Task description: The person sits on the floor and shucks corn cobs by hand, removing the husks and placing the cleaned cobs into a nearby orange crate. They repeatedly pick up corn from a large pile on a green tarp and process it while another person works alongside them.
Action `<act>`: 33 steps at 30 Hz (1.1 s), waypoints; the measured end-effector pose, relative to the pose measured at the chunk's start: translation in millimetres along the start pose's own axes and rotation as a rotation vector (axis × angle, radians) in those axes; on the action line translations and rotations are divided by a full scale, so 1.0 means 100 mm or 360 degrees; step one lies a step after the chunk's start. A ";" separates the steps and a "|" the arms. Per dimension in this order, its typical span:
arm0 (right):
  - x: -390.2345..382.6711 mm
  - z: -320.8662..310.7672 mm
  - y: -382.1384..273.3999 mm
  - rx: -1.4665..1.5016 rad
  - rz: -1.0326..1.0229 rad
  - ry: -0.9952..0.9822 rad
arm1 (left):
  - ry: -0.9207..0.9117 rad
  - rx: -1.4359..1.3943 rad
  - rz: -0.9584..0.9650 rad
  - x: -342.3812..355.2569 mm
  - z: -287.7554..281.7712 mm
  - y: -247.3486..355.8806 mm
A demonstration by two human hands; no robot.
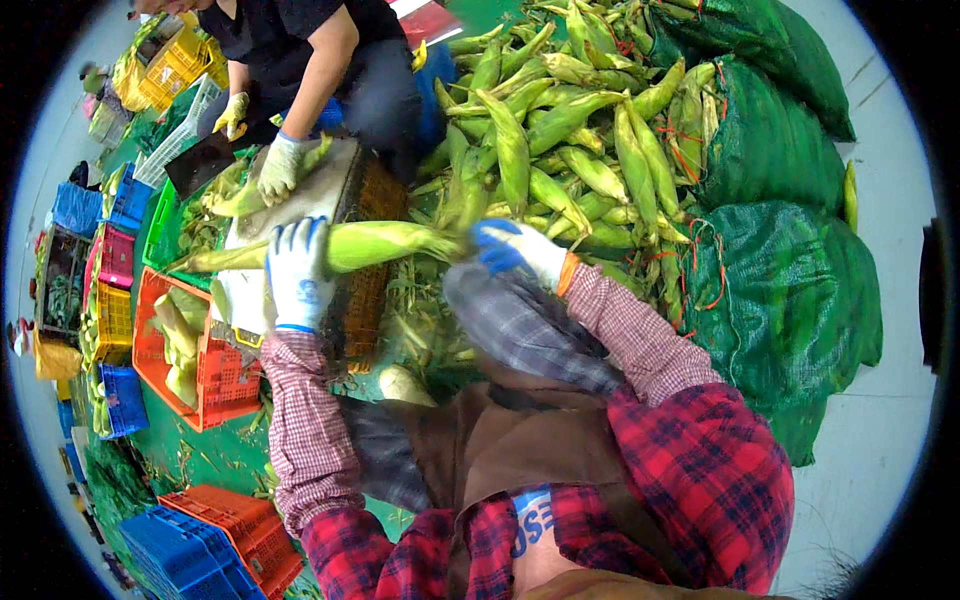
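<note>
Across the front of me lies an ear of corn in its green husk [385,246]. My left hand [298,268], in a white glove with blue fingertips, is closed round its middle. My right hand [520,252], gloved alike, has its fingers curled at the ear's right end, where dry silk or husk is blurred. Beneath the ear is a pale board [250,300] on a crate. Opposite me, a co-worker's gloved hand [280,170] presses on another husked ear [237,203] on the board.
A large heap of unpeeled corn [560,130] lies ahead, beside stuffed green mesh sacks [780,300] on the right. An orange crate [230,375] with ears in it stands at left. Blue and orange crates [190,550] sit lower left. Husk scraps litter the green floor.
</note>
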State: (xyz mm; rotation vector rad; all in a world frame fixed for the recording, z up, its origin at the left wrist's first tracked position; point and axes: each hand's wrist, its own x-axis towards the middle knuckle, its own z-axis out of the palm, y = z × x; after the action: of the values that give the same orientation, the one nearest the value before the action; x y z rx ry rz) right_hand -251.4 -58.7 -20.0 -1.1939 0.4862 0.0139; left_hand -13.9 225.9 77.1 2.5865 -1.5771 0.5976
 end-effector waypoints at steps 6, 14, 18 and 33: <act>0.42 -1.48 0.57 -0.1828 0.0256 0.1092 | -0.0341 -0.0049 -0.0545 -0.39 0.55 -0.65; 0.85 -2.00 0.75 -0.1870 0.0847 0.0966 | -0.0483 -0.0040 -0.0835 -0.50 0.81 -0.77; 1.07 -1.82 0.99 -0.1879 0.0847 0.0737 | -0.0447 0.0071 -0.0894 -0.61 0.72 -0.83; -1.53 -1.43 0.93 -0.0050 0.0634 0.0448 | -0.0105 0.0105 -0.0760 -0.48 0.92 -0.92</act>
State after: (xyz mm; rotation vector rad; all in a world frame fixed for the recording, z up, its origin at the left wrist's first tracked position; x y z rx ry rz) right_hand -464.0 -114.4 -85.5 -1.1177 0.9695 0.1976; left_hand 73.4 287.4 -10.7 2.9039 -0.9019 0.5267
